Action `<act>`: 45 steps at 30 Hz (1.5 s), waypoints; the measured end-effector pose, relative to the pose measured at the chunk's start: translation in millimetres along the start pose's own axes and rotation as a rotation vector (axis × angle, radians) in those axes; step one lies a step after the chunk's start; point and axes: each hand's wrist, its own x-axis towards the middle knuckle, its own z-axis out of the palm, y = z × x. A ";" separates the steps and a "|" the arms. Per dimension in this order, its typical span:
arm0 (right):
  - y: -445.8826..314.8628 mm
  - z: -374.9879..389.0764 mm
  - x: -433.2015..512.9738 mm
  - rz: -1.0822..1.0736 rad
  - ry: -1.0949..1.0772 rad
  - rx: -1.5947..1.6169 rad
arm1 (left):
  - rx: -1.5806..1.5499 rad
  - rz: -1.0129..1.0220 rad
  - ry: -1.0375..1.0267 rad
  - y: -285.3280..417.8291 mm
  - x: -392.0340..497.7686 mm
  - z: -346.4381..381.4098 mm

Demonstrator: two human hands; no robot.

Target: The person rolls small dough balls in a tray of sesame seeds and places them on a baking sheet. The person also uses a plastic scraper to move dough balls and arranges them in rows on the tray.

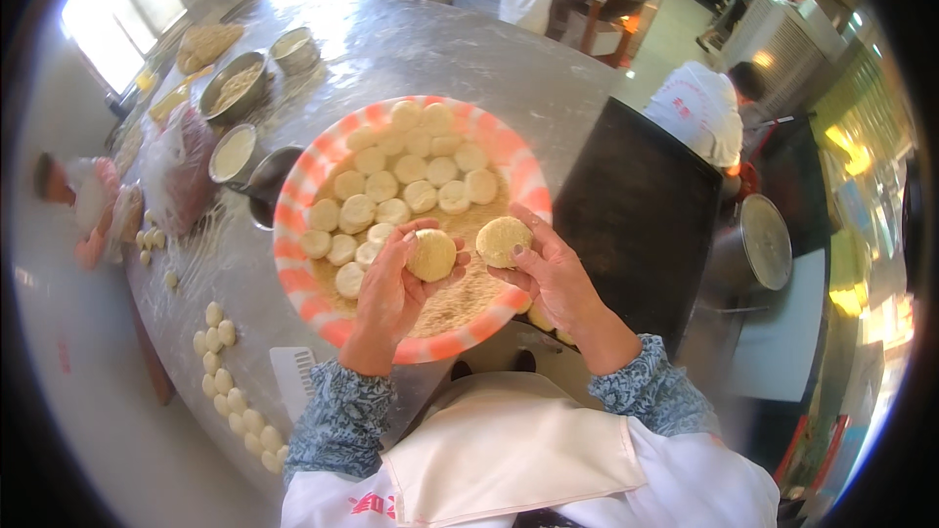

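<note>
My left hand (392, 286) holds a round dough cake coated with sesame seeds (431, 255) over a wide orange-and-white plastic basin (308, 293). A second seeded cake (503, 242) is between the thumb and fingers of my right hand (554, 271), at the basin's right side. Beneath them, many pale round dough cakes (420, 196) cover the far and left parts of the basin. Loose seeds (455, 308) show on its near side. Just right of the basin, partly behind my right hand, several seeded cakes (541, 317) lie at the near edge of a black tray.
The large black tray (638, 198) lies right of the basin. Small dough pieces (236, 401) and a white notched scraper (292, 378) are on the metal table's (411, 37) left. Metal bowls (233, 86) and a plastic bag (178, 169) stand beyond. Two people (693, 106) work nearby, right and left.
</note>
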 end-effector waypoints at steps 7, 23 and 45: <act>-4.6 -78.2 -53.6 -0.223 0.113 -0.295 | -0.003 -0.243 -0.184 -57.4 12.0 79.7; -30.2 -299.3 -178.8 0.298 0.230 -0.961 | 1.394 -0.332 -0.843 -247.6 93.9 181.1; 26.5 -330.5 -197.1 -0.219 0.251 -1.626 | 1.662 -0.047 -1.101 -324.7 96.6 201.7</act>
